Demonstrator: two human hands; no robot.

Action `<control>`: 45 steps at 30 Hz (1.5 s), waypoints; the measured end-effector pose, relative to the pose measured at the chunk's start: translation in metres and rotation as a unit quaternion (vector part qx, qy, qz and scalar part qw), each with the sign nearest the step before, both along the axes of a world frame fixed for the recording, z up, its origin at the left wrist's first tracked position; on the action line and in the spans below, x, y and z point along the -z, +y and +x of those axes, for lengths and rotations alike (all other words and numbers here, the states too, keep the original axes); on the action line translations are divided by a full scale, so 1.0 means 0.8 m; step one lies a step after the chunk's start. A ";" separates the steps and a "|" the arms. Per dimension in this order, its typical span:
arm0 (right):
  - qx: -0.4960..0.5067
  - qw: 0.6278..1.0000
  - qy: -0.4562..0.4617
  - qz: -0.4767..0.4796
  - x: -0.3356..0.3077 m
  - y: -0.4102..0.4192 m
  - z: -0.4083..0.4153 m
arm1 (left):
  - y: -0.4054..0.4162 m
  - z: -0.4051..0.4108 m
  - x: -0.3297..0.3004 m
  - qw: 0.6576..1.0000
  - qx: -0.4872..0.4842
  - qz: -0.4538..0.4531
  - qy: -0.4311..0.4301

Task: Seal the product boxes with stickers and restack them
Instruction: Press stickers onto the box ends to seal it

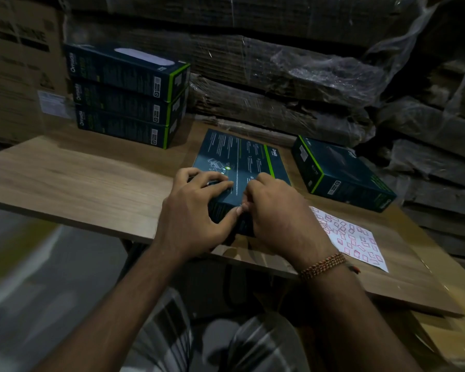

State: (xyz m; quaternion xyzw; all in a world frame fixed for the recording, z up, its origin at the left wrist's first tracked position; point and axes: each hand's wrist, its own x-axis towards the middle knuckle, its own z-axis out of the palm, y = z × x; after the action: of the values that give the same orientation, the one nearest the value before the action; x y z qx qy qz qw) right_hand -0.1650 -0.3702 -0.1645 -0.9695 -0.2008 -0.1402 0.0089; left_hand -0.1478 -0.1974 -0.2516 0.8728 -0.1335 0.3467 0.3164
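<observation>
A dark product box with green trim lies flat on the wooden table, its near end at the table's front edge. My left hand grips that near end, fingers curled over the top and thumb on the front face. My right hand is beside it at the same end, fingertips pinched together at the box's front edge next to the left thumb; whether a sticker is between them is hidden. A white sticker sheet with several red-outlined stickers lies to the right of my right hand.
Three matching boxes are stacked at the back left of the table. One more box lies at the back right. Plastic-wrapped flattened cardboard rises right behind the table, with brown cartons at far left.
</observation>
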 end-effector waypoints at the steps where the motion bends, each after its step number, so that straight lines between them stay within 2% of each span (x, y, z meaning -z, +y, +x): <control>1: 0.000 1.000 0.000 0.001 0.000 0.000 0.000 | 0.000 0.000 0.000 1.000 0.000 0.000 0.000; 27: 0.010 1.000 -0.001 0.004 0.002 0.001 0.001 | -0.003 0.000 -0.001 1.000 -0.025 0.013 -0.003; 45: -0.020 0.999 -0.048 0.014 0.013 -0.003 0.003 | -0.004 -0.003 -0.004 0.999 -0.038 0.030 0.003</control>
State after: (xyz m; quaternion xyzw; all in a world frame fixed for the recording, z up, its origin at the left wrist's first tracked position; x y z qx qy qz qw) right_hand -0.1625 -0.3722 -0.1745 -0.9572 -0.2181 -0.1893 0.0160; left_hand -0.1501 -0.2010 -0.2484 0.8872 -0.1094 0.3522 0.2772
